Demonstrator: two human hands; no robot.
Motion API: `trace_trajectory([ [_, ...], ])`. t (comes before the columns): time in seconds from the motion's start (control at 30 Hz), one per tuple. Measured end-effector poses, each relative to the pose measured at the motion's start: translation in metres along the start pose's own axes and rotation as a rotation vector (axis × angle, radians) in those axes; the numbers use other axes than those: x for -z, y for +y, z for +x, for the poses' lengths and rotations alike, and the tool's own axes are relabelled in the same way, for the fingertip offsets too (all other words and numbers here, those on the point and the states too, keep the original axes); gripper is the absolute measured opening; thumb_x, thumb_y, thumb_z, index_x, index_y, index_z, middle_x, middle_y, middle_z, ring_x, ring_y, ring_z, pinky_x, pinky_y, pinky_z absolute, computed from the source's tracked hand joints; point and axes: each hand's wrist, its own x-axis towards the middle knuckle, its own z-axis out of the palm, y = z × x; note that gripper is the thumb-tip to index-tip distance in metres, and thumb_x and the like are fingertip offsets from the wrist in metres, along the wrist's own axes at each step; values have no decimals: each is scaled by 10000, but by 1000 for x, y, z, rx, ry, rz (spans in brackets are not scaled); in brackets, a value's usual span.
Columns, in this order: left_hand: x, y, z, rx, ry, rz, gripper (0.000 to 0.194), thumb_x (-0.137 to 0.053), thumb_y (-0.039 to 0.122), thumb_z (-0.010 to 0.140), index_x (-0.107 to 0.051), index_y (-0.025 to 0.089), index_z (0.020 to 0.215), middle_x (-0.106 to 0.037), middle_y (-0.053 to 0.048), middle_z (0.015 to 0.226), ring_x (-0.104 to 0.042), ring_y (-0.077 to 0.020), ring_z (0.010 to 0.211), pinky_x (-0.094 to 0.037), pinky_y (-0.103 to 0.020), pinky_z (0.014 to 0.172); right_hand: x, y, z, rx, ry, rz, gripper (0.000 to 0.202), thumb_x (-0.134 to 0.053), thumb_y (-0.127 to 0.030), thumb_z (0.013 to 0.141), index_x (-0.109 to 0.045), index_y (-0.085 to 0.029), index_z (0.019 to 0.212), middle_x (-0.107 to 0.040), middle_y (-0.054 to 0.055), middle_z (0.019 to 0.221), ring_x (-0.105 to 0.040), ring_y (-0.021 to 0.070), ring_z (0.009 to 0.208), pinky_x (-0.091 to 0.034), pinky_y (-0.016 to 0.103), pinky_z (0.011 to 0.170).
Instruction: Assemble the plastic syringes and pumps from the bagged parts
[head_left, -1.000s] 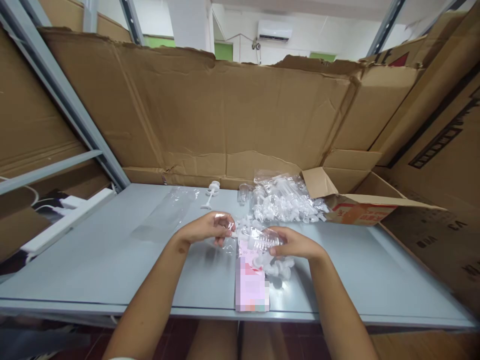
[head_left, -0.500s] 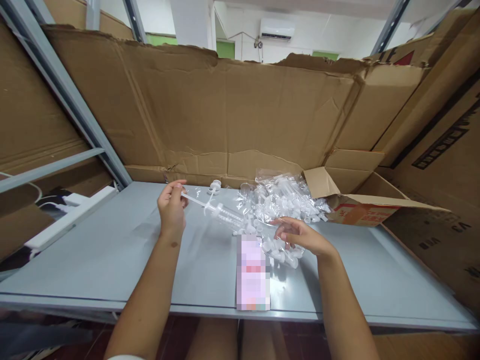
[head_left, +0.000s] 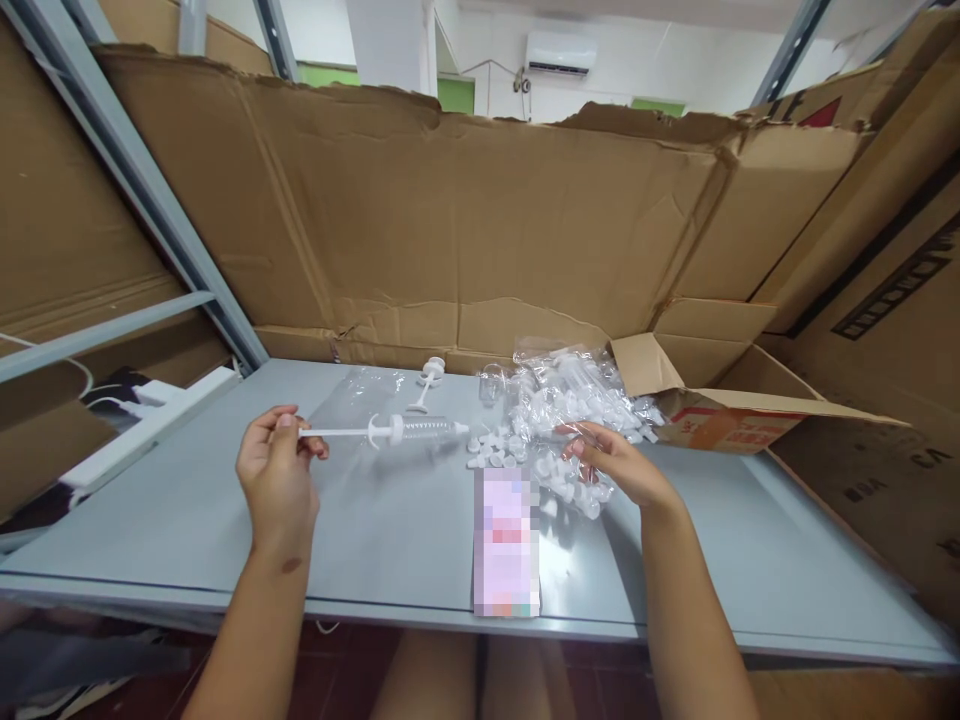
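Between its fingertips, my left hand [head_left: 283, 455] pinches the end of the white rod of a clear syringe [head_left: 427, 430], which lies level above the table with its tip to the right. My right hand [head_left: 607, 455] is closed at the fingertips beside the clear plastic bags; what it grips is too small and blurred to name. Small white caps [head_left: 495, 448] lie under and right of the syringe tip. A bag of white parts [head_left: 574, 485] sits below my right fingers. Behind the syringe stands a white plunger piece [head_left: 429, 380].
A blurred pink phone-like rectangle [head_left: 506, 545] lies at the table's [head_left: 405, 540] front. Larger bags of parts [head_left: 570, 395] and an open cardboard box [head_left: 720, 425] are behind on the right. A power strip [head_left: 150, 435] lies left.
My left hand has moved left and slightly down, bringing the syringe from a slant to level. Its tip has shifted left. My right hand has barely moved.
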Motion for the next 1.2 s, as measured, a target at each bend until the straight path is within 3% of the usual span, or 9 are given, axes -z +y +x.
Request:
trace_trajectory([
  [0.13, 12, -12, -11, 21, 54, -47, 161, -580, 265, 717, -522, 174, 836, -456, 36, 656, -411, -56, 449, -359, -201, 426, -2, 0, 0, -26, -9, 14, 458, -566, -474, 747, -532, -205, 1115, -596, 46, 855, -484, 92, 522, -359, 243, 469],
  [0.4, 18, -26, -29, 110, 59, -50, 188, -582, 263, 732, -511, 189, 890, -478, 40, 698, -469, -56, 518, -431, -205, 543, -1, -1, 1, -14, 16, 27, 438, -544, -464, 764, -526, -207, 1118, -592, 44, 855, -484, 89, 520, -380, 247, 494],
  [0.67, 31, -31, -38, 177, 109, 14, 208, -581, 299, 735, -512, 202, 905, -490, 38, 741, -479, -52, 524, -444, -200, 551, 6, 0, -2, -5, 83, 56, 415, -555, -464, 755, -548, -215, 1086, -586, 40, 830, -454, 87, 511, -396, 258, 502],
  [0.8, 36, -31, -42, 208, 97, 70, 248, -579, 332, 733, -512, 211, 939, -502, 31, 772, -507, -64, 556, -448, -208, 569, 9, 1, -3, 3, 145, 103, 422, -565, -456, 754, -545, -213, 1099, -555, 18, 725, -455, 101, 529, -415, 271, 540],
  [0.9, 41, -32, -45, 241, 33, 219, 293, -594, 370, 706, -534, 203, 938, -549, -3, 834, -549, -106, 637, -421, -201, 535, 10, 1, -3, 6, 162, 111, 429, -572, -457, 748, -550, -210, 1098, -543, 12, 669, -472, 122, 561, -416, 273, 548],
  [1.0, 49, -34, -48, 197, -97, 519, 317, -585, 395, 703, -570, 212, 961, -598, -29, 858, -547, -141, 667, -392, -214, 525, 9, 0, -3, 5, 159, 116, 426, -576, -463, 742, -558, -216, 1089, -570, 25, 733, -467, 111, 548, -410, 271, 539],
  [1.1, 57, -35, -49, 50, -249, 903, 246, -558, 370, 721, -611, 254, 931, -628, -27, 837, -525, -174, 651, -387, -265, 566, 8, -1, -3, 9, 155, 116, 438, -578, -471, 737, -558, -210, 1088, -582, 41, 787, -464, 103, 533, -406, 268, 521],
  [1.2, 58, -36, -50, -150, -354, 1079, 203, -529, 340, 739, -619, 262, 903, -638, -41, 878, -530, -222, 726, -396, -321, 668, 7, 0, -3, 12, 143, 127, 432, -578, -469, 737, -557, -217, 1087, -585, 42, 810, -459, 96, 520, -406, 269, 521],
])
